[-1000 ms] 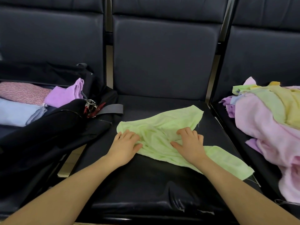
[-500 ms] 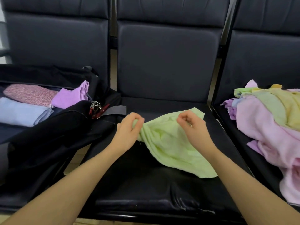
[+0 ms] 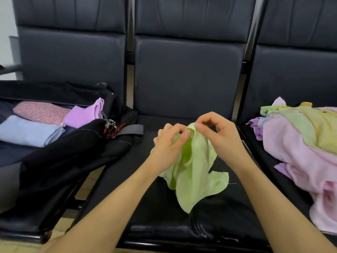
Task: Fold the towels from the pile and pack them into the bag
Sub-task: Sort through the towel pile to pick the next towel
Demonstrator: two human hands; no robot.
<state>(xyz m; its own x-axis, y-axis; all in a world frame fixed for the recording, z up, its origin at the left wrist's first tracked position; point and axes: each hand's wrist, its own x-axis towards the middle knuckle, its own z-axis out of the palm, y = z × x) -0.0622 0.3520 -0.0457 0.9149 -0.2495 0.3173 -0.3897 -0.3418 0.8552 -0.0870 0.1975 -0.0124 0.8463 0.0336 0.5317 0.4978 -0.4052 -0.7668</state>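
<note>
At the centre of the frame, both hands meet above the middle seat [image 3: 182, 207] of a row of dark padded chairs, holding a light green towel [image 3: 193, 172] by its top. The left hand [image 3: 168, 143] has its fingers [image 3: 184, 135] curled round the gathered cloth from the left, the thumb pressing the top edge, and the right hand [image 3: 221, 137] pinches the same top edge between thumb and forefinger, with its other fingers bent above it. Both hands are thus clamped on the green towel, nearly touching each other at the pinch. The cloth hangs down from them in loose folds, and its lower corners rest on the black seat cushion, one flap spreading toward the lower right. On the right edge of the frame, on the neighbouring seat, lies the pile [image 3: 306, 148] of unfolded towels: pink at the front, yellow and pale green on top, purple showing at the left and lower edges. On the left side of the frame an open black bag [image 3: 60, 157] lies on the left seat, and inside it sit folded towels side by side: a pale blue one [image 3: 25, 129], a pink speckled one [image 3: 39, 111] behind it, and a purple one [image 3: 85, 114] to their right. A metal clasp [image 3: 110, 124] with a red tag lies on the bag's near edge.
</note>
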